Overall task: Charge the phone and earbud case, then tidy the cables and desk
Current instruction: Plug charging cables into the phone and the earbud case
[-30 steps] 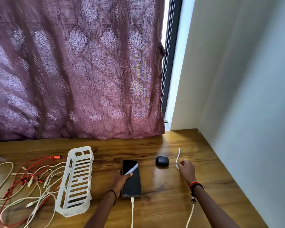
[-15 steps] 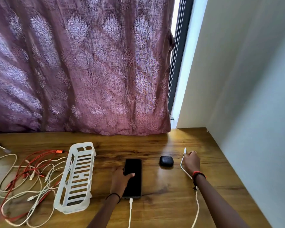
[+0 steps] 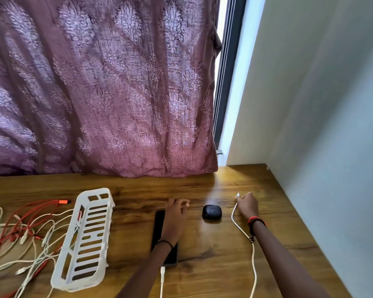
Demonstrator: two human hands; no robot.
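A black phone (image 3: 159, 230) lies flat on the wooden desk (image 3: 202, 265), with a white cable (image 3: 162, 280) plugged into its near end. My left hand (image 3: 175, 216) hovers over the phone's far end, blurred, fingers loosely spread and holding nothing. The dark earbud case (image 3: 212, 212) sits shut just right of that hand. Right of the case, my right hand (image 3: 247, 204) pinches a second white cable (image 3: 243, 232) near its plug, whose tip points away from me.
A white slotted plastic basket (image 3: 85, 239) lies on the desk left of the phone. Further left is a tangle of red and white cables (image 3: 24, 235). A purple curtain (image 3: 99, 87) hangs at the desk's back edge, and a wall borders the right side.
My left hand has lifted off the phone and moved forward and right, toward the earbud case. My right hand with the cable plug has stayed almost in place.
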